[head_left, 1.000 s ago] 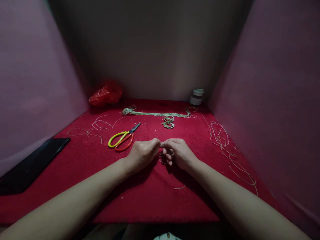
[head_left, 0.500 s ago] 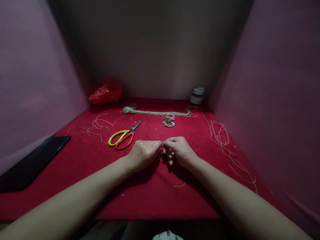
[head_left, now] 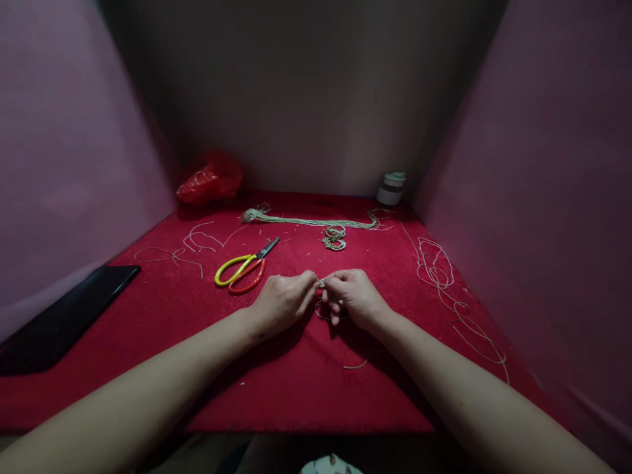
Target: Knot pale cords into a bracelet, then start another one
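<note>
Thin cord (head_left: 322,284) is pinched between my two hands, which meet fingertip to fingertip just above the red cloth. My left hand (head_left: 284,299) is closed on the cord from the left. From the right, my right hand (head_left: 358,297) pinches it between thumb and forefinger, its other fingers curled below. A loop of the cord hangs under the fingers; the part inside the grip is mostly hidden. Scissors (head_left: 248,264) with one yellow and one red handle lie left of my hands. Beyond my hands rest small braided cord rings (head_left: 334,238).
A long bundle of pale green cords (head_left: 311,222) stretches across the back. Loose cords (head_left: 437,266) lie at right, more strands (head_left: 175,255) at left. A red plastic bag (head_left: 211,181), a white lidded jar (head_left: 391,189) and a black flat object (head_left: 69,319) stand or lie near the walls.
The fingers of my left hand have shifted, the forefinger and thumb lifting slightly, and a little more pale cord shows between my hands. My right hand stays almost in place.
</note>
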Action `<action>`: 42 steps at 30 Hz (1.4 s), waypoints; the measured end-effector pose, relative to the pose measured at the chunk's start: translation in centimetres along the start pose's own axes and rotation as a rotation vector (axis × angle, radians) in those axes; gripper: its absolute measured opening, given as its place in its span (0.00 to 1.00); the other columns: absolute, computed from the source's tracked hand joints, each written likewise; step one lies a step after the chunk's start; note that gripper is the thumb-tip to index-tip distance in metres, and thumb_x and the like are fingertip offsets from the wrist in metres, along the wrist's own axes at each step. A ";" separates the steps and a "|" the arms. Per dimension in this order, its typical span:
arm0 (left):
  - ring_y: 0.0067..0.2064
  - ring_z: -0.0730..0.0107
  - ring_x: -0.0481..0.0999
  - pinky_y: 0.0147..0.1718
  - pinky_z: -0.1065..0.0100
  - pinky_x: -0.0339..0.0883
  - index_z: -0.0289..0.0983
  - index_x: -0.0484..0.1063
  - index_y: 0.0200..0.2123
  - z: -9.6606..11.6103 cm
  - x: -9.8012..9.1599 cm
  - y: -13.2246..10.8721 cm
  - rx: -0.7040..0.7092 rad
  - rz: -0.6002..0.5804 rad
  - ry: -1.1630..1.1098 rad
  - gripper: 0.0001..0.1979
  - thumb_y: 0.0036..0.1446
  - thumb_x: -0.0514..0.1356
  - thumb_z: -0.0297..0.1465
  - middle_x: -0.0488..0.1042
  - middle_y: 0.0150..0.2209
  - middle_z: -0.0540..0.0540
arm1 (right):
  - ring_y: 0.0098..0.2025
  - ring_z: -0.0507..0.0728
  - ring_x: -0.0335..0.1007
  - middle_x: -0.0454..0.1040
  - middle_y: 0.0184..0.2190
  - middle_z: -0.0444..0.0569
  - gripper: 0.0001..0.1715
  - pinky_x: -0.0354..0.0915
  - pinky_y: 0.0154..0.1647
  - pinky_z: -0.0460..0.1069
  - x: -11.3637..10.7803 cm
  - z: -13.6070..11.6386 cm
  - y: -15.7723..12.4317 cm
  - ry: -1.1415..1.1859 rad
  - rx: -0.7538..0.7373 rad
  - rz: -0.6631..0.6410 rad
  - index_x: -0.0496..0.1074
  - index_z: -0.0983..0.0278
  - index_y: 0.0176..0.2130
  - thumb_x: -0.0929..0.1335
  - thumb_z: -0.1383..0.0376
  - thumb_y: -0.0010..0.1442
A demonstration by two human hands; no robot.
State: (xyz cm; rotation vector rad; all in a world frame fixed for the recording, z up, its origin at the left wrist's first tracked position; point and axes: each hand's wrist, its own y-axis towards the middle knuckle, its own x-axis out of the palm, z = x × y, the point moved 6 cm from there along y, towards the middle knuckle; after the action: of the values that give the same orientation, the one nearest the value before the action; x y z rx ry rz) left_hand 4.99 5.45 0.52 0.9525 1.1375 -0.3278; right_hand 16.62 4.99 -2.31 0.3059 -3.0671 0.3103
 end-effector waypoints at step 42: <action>0.18 0.75 0.67 0.17 0.73 0.52 0.33 0.66 0.28 1.2 -0.7 -0.3 0.244 0.099 0.024 0.09 0.60 0.50 0.28 0.69 0.18 0.51 | 0.09 0.48 0.60 0.64 0.10 0.40 0.11 0.54 0.09 0.41 0.1 -0.3 -0.2 -0.108 0.001 -0.244 0.65 0.67 0.20 0.62 0.66 0.53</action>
State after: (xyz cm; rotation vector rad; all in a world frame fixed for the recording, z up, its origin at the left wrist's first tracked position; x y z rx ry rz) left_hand 5.27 4.16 1.08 1.2260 1.0837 -0.3818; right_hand 16.57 4.86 -1.99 0.7114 -3.0865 0.2916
